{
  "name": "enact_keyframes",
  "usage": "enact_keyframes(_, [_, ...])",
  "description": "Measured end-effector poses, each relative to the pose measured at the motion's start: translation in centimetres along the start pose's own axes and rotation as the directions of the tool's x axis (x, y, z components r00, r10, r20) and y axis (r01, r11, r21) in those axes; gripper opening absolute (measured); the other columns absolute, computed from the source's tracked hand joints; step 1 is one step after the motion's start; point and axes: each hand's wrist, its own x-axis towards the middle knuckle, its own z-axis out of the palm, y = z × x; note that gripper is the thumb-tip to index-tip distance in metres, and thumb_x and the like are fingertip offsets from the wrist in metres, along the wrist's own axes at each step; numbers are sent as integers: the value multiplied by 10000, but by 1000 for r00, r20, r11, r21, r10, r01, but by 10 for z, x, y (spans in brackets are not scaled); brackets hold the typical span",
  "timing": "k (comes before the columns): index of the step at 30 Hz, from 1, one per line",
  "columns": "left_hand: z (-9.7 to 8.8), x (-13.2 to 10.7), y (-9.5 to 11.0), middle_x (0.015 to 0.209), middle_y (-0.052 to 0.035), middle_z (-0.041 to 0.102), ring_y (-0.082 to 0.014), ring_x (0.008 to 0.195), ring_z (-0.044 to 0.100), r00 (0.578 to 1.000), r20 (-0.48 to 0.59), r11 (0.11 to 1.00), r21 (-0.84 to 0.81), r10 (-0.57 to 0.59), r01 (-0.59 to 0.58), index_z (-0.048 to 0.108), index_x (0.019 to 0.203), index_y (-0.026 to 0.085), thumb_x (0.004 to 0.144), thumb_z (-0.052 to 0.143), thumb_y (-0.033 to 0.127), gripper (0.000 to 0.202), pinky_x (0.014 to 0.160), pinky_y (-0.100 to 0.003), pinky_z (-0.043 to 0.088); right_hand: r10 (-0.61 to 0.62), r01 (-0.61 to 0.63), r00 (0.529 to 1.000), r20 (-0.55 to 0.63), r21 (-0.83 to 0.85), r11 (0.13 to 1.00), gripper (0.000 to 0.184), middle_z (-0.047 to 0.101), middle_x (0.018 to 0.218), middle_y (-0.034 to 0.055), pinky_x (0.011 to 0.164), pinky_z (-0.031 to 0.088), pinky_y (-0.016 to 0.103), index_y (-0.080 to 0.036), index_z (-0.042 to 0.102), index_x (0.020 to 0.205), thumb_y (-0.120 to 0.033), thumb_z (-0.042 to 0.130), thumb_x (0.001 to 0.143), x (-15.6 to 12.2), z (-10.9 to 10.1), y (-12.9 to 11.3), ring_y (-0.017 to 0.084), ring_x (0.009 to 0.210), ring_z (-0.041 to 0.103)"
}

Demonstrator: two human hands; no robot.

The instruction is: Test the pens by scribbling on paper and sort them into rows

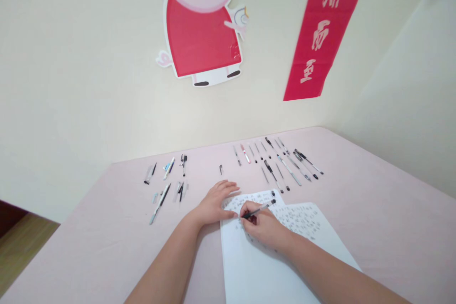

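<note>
My right hand [261,228] is closed round a black pen [259,209], its tip resting on the upper left of a white sheet of paper [249,266] covered in small handwriting. A second written sheet [306,223] lies under it to the right. My left hand [215,202] lies flat with fingers stretched out, pressing on the sheet's top left corner and the pink table [107,237]. A small pen cap [273,194] sits at the sheet's top edge.
Several pens and refills lie in a row at the back right [281,161]. More pens and caps lie at the back left [167,180]. One small cap [221,169] sits alone between them. The table meets a cream wall with a cartoon pig cut-out and a red banner.
</note>
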Motion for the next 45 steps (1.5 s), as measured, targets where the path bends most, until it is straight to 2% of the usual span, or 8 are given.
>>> enact_keyframes(5, [-2, -2, -1, 1443, -63, 349, -278, 1354, 219, 995, 97, 999, 34, -34, 31, 453, 1306, 261, 625, 732, 423, 754, 1111, -446, 182, -36, 32, 999, -33, -115, 993, 72, 514, 601, -36, 554, 366, 216, -186, 551, 671, -132, 510, 695, 0, 0, -4, 112, 572, 468])
enact_keyframes(12, [-4, -3, 3, 1456, -65, 329, -271, 1361, 206, 991, 115, 998, 23, -65, 63, 458, 1303, 253, 619, 743, 357, 749, 1114, -430, 183, -112, 103, 994, -14, -293, 950, 88, 507, 587, -33, 561, 344, 220, -189, 564, 669, -126, 507, 691, 0, 1, -8, 116, 565, 469])
enact_keyframes(17, [-4, -3, 2, 1456, -76, 327, -276, 1360, 207, 990, 119, 997, 13, -71, 70, 468, 1297, 229, 622, 740, 361, 739, 1118, -426, 174, -92, 90, 996, 7, -309, 947, 95, 534, 599, -28, 562, 347, 215, -194, 578, 686, -135, 506, 707, -1, 0, -10, 118, 573, 484])
enact_keyframes(27, [-6, -5, 3, 1456, -59, 327, -261, 1356, 220, 989, 132, 998, 5, -62, 62, 459, 1297, 252, 640, 722, 312, 710, 1112, -420, 193, -103, 106, 994, 26, -317, 943, 93, 586, 667, -20, 620, 375, 212, -203, 595, 730, -156, 515, 736, -1, 1, -6, 125, 629, 523])
enact_keyframes(45, [-7, -4, 6, 1448, -56, 344, -273, 1353, 227, 990, 124, 998, -14, -65, 67, 491, 1269, 259, 631, 716, 297, 678, 1107, -432, 194, -120, 125, 992, 33, -321, 939, 117, 569, 631, -23, 602, 376, 212, -207, 589, 695, -124, 508, 711, -1, 0, -8, 129, 606, 509])
